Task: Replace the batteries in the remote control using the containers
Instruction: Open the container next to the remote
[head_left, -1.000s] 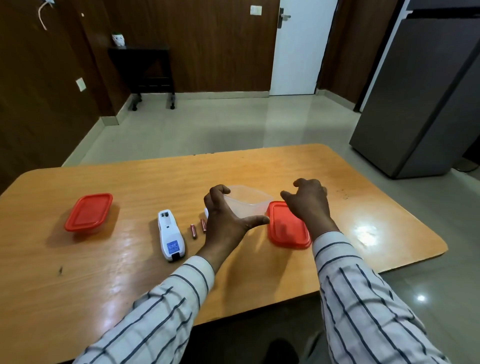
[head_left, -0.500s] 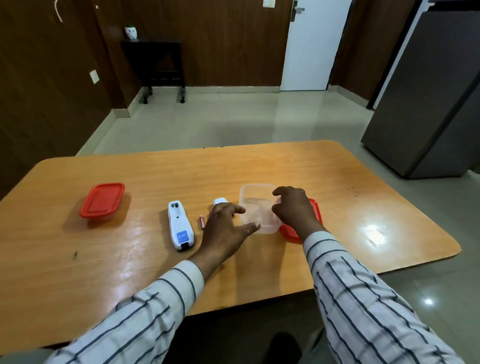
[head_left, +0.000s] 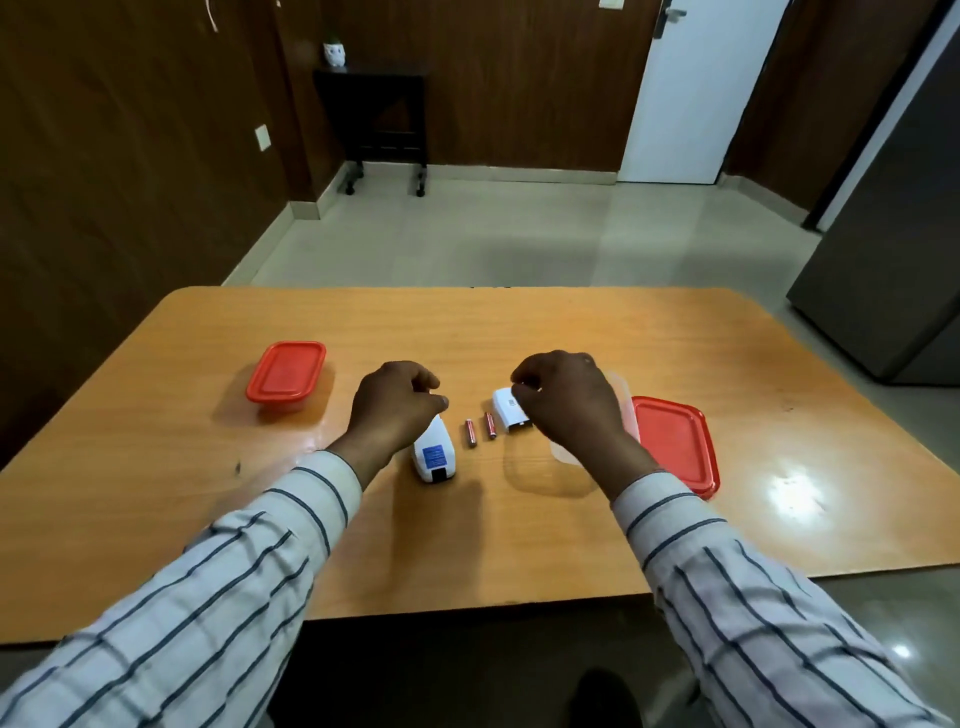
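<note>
White plastic remote control (head_left: 435, 457) lies back-up under the loosely curled, empty left hand (head_left: 392, 410); two red batteries (head_left: 480, 432) lie alongside, within reach. Right hand (head_left: 563, 402) pinches the white cover (head_left: 510, 410), probably clearing it aside.

Beyond your wooden table (head_left: 675, 338), at about twelve o'clock, pale floor tiles (head_left: 519, 239) run back to dark wood-panelled walls (head_left: 130, 156). At eleven o'clock you have a small black side table (head_left: 382, 111) against the far wall, with a little white pot (head_left: 335, 53) holding a green plant on its top. At one o'clock stands a white door (head_left: 701, 88), its handle (head_left: 670, 15) near the upper left edge. At two to three o'clock a tall grey cabinet or fridge (head_left: 893, 249) fills the right side. A pale switch plate (head_left: 261, 137) sits on the left wall at ten o'clock.
</note>
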